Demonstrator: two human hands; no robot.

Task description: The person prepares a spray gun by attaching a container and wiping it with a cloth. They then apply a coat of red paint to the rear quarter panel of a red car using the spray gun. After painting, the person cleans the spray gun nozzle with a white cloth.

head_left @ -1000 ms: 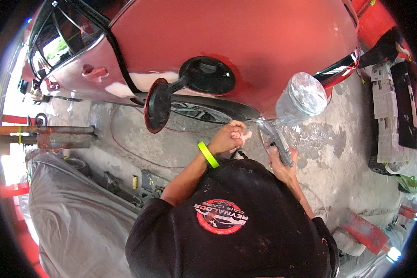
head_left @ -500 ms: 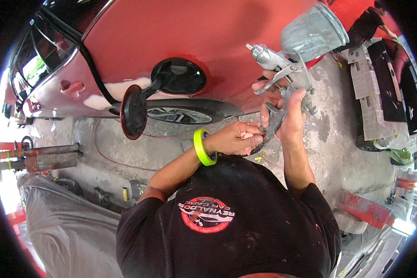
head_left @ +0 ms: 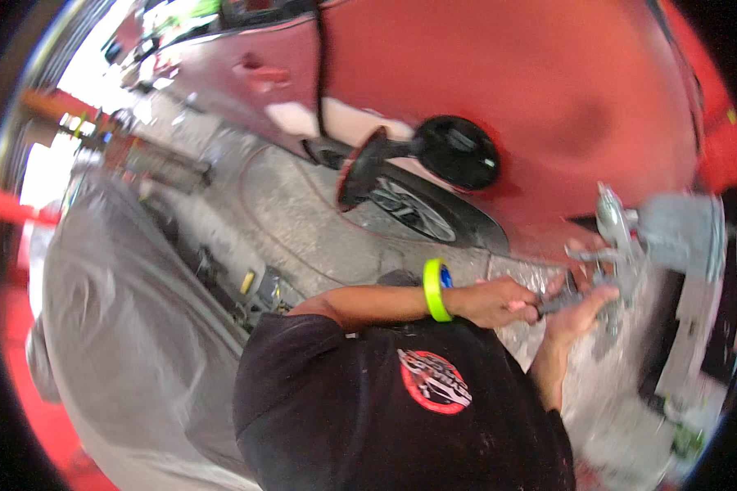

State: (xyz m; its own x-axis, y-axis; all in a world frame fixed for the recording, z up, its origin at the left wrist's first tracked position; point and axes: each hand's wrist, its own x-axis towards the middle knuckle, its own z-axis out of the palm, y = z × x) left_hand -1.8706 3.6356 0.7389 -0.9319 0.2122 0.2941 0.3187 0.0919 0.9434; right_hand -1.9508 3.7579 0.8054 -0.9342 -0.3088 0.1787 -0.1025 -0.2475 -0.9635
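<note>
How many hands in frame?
2: the right hand gripping the gray spray gun, and the left hand at the gun's lower end. Some fingers are blurred or hidden; no third hand shows.

Under me I see the grey concrete floor (head_left: pixel 291 196), patchy in tone. The car's wheel (head_left: pixel 413 211) stands on it. Left of that wheel a thin reddish hose (head_left: pixel 248 200) lies in a loose curve. Farther left, nearer me than the wheel, I make out dark clutter (head_left: pixel 264 301) and a small yellow cylinder (head_left: pixel 247 282) — too blurred to name.
</note>
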